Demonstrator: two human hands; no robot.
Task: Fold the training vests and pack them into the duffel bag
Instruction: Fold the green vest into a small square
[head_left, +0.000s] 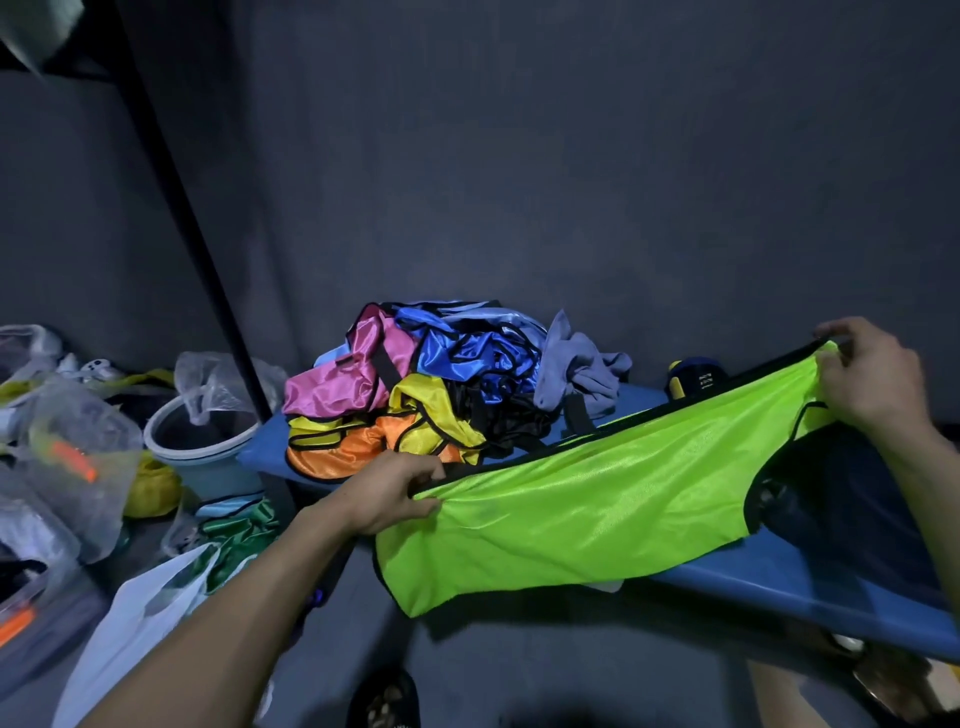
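- I held a lime-green vest (587, 499) stretched out in the air above the near edge of the blue worktop (769, 577), its black-trimmed edge pulled taut between my two hands.
- My left hand (387, 493) pinched the vest's left end, fingers (423, 470) clenched over the trim.
- My right hand (867, 374) gripped the far right end, higher up, fingers curled tight around the fabric.
- The vest's lower part hung loose, draping past the near edge of the worktop.
- Behind it, further along the worktop, lay a heap of unfolded vests (415, 389): pink, blue, yellow, orange and black, tangled together.
- A grey cloth (576, 371) rested against the right side of that heap.
- To the left stood a pale bucket (200, 447) lined with clear plastic, near several plastic bags (72, 457).
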